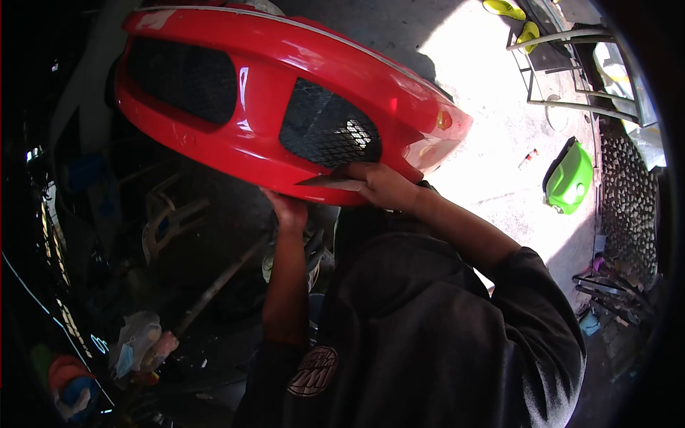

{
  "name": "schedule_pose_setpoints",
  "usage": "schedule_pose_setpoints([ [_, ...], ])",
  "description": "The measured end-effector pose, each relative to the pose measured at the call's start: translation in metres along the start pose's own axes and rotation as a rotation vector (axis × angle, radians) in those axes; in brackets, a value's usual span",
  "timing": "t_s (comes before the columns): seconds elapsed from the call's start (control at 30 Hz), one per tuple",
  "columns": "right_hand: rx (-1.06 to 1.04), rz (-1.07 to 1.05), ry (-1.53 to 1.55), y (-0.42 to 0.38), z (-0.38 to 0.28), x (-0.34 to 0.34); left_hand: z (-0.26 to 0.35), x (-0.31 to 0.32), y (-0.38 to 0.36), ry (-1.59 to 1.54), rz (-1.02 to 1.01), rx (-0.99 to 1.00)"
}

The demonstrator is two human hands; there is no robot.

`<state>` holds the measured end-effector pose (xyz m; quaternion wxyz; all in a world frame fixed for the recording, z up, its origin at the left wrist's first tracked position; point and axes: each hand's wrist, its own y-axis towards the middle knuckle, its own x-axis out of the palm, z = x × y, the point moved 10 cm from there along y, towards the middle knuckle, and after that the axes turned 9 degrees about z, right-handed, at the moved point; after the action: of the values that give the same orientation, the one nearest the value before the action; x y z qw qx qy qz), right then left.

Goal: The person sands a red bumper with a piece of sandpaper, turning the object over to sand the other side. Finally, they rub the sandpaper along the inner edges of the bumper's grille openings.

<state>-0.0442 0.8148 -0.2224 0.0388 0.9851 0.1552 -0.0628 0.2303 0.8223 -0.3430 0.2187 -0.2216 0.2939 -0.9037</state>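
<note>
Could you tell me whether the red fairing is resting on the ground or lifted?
Lifted: both hands, left and right, grip the red fairing along its lower edge.

Concrete floor (492, 143) with green panel (569, 178)

The left hand (289, 210) reaches under the lower edge of the red body panel (271, 93), so its fingertips are hidden and its grip cannot be judged. The right hand (382, 185) lies on the same edge, its fingers partly merging with a pale glare strip. The panel's far side is out of sight. The left part of the view sinks into deep shadow, where the clutter (143, 342) stays unreadable. The small item (528, 157) on the sunlit floor (492, 107) is too small to name.
</note>
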Motion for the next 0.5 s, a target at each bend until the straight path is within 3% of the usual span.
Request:
schedule_pose_setpoints([
  [0.17,-0.08,0.009,-0.064,-0.004,-0.008,0.009,0.011,0.032,-0.024,0.114,0.004,0.055],
  [0.37,-0.08,0.127,-0.23,-0.012,-0.021,0.027,-0.021,-0.012,0.01,-0.089,-0.048,-0.175],
  [0.47,0.02,0.227,-0.239,-0.012,-0.026,0.022,-0.001,0.007,-0.003,0.021,0.043,0.02],
  [0.5,0.137,0.299,-0.039,-0.012,-0.013,0.02,0.0,0.011,-0.006,0.059,0.016,0.02],
])
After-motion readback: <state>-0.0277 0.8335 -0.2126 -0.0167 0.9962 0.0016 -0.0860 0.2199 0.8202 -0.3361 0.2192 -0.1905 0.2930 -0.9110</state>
